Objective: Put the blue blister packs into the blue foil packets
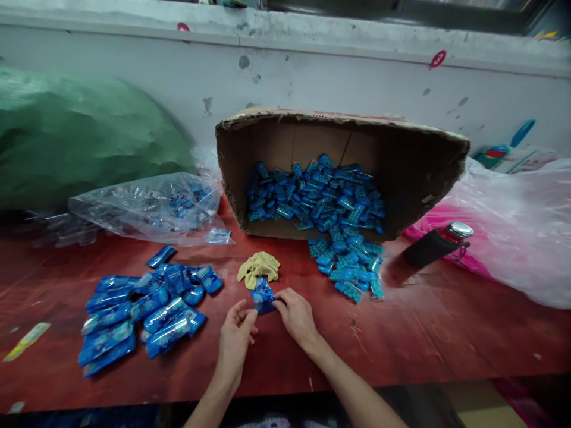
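Observation:
A small blue printed packet (262, 296) lies in front of me on the red table, just below a crumpled pale yellow cloth or glove (259, 267). My right hand (294, 313) pinches the packet's right edge between thumb and fingertips. Close by the packet's lower left corner is my left hand (237, 330), loosely curled, its thumb and fingers apart with nothing visible between them. To the left is a pile of filled blue packets (156, 303). Small clear and blue containers with turquoise beads (350, 264) spill out of a tipped cardboard box (419, 178).
A clear plastic bag (129, 205) of flat blue wrappers lies behind the packet pile, before a large green sack (84, 137). Right of the box stand a tilted black-sleeved bottle (430, 246) and a pink and clear plastic bag (517, 232). A yellow strip (27, 342) lies far left.

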{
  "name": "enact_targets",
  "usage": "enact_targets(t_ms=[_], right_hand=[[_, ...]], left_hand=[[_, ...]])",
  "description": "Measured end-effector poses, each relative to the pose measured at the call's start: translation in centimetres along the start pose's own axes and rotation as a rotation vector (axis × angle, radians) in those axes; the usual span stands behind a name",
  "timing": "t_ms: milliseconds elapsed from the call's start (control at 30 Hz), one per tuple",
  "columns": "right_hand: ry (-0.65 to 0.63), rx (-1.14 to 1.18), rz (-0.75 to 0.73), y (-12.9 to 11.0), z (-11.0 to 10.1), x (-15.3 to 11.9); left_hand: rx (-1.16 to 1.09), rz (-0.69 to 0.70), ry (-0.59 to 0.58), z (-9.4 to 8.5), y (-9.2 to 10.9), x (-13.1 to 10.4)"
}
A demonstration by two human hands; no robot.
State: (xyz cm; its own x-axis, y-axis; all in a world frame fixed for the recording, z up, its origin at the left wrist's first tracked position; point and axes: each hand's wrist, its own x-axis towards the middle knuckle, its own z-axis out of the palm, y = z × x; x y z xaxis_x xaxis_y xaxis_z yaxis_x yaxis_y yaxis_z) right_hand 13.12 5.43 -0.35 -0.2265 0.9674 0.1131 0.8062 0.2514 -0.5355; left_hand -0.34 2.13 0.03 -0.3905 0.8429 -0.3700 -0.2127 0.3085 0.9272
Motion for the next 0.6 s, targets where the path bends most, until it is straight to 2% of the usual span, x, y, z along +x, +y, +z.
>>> enact_targets(t_ms=[67, 200, 300, 433, 600], right_hand=[[0.028, 0.206, 0.055, -0.2, -0.5, -0.3], [-0.002, 0.538, 0.115, -0.3, -0.7, -0.8], [-0.031, 0.705, 0.166, 0.1, -0.2, -0.5], [-0.051, 0.697, 0.204, 0.6, 0.5, 0.3], [0.041, 0.528, 0.263, 0.4, 0.7, 0.8]], left_hand=[[-0.032, -0.041, -0.028, 0.7, -0.1, -0.1], [-0.080, -0.131, -0.183, 1.6, -0.3, 0.0], [-0.068, -0.148, -0.195, 1.9, -0.6, 0.2], [-0.020, -0.162, -0.173, 2.2, -1.2, 0.4], [-0.090, -0.229, -0.246, 1.7, -0.8, 0.3]])
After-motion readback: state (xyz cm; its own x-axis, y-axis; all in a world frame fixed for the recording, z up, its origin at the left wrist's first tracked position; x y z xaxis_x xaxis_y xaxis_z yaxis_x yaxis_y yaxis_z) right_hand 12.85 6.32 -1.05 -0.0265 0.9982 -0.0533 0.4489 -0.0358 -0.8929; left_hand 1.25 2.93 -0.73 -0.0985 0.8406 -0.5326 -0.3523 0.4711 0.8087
